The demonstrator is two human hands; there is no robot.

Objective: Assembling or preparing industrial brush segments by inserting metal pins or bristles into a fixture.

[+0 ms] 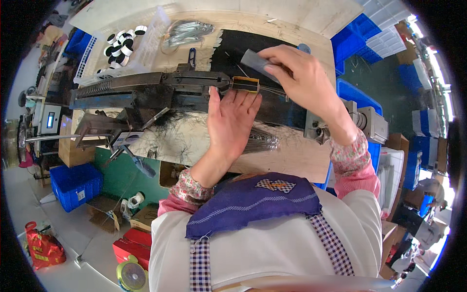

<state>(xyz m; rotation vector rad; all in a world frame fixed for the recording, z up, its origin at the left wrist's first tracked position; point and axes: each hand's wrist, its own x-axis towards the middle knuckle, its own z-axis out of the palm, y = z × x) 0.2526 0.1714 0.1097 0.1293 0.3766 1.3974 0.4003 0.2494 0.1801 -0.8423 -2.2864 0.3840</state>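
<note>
My left hand [232, 119] lies flat, fingers together, on the dark metal machine [146, 90], its fingertips against a small black block with a yellow rim [244, 84]. My right hand [299, 75] is above and to the right, pinching a flat grey strip [255, 62] over the black mat [243, 46]. Thin wires [274, 91] run from the small block toward my right hand. A bundle of thin wire pieces [260, 141] lies on the wooden bench just right of my left wrist.
A clear tray of black-and-white rings [121, 45] and a bag of metal pins [187, 31] sit at the back of the wooden bench [287, 160]. A grey motor unit [365, 121] sits at right. Blue crates [75, 185] and cardboard boxes stand on the floor.
</note>
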